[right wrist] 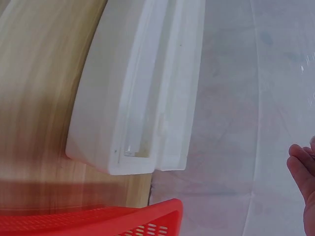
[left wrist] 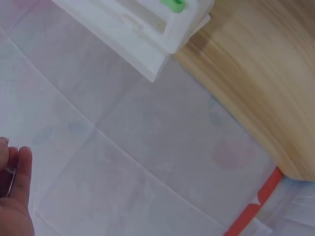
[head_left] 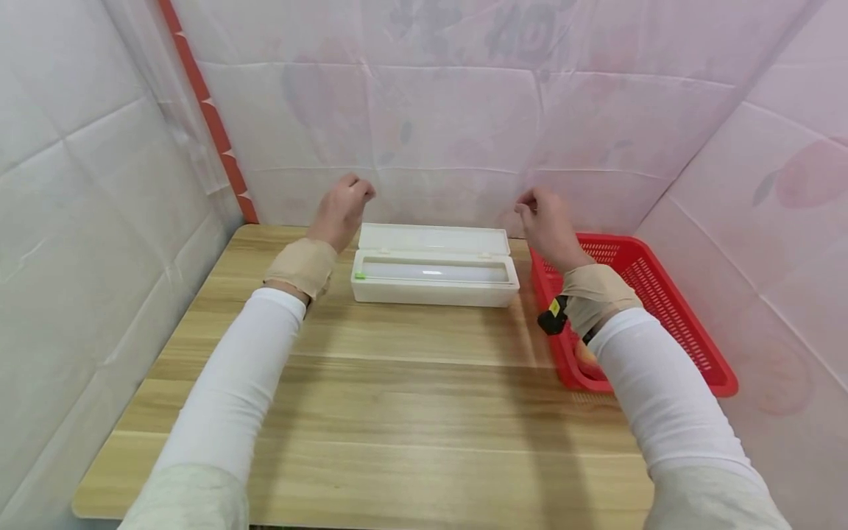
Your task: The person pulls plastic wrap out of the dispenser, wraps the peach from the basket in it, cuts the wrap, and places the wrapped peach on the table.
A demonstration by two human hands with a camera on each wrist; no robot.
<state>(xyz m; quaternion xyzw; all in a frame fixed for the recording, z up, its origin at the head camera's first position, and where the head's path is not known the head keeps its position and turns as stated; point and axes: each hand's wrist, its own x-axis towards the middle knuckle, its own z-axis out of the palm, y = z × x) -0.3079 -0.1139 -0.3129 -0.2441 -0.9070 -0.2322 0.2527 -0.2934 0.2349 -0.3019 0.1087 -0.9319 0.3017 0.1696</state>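
A long white cling film dispenser (head_left: 433,296) stands at the back of the table, its lid (head_left: 433,239) tipped back. Through its top opening shows a pale roll (head_left: 430,273); a green slider (head_left: 360,275) sits at the left end. My left hand (head_left: 341,212) is raised behind the box's left end, thumb and fingers pinching clear, shiny cling film (left wrist: 11,183). Level with it, my right hand (head_left: 551,230) is raised past the right end, fingertips pinched together. Glints of clear film (right wrist: 309,69) show beside it; the sheet between the hands is almost invisible.
A red perforated basket (head_left: 662,287) stands at the table's right, beneath my right forearm. A roundish orange-red thing (head_left: 586,361) in it is partly hidden by that arm. Pale sheeting (head_left: 450,125) hangs closely behind the wooden table (head_left: 411,412) and along both sides.
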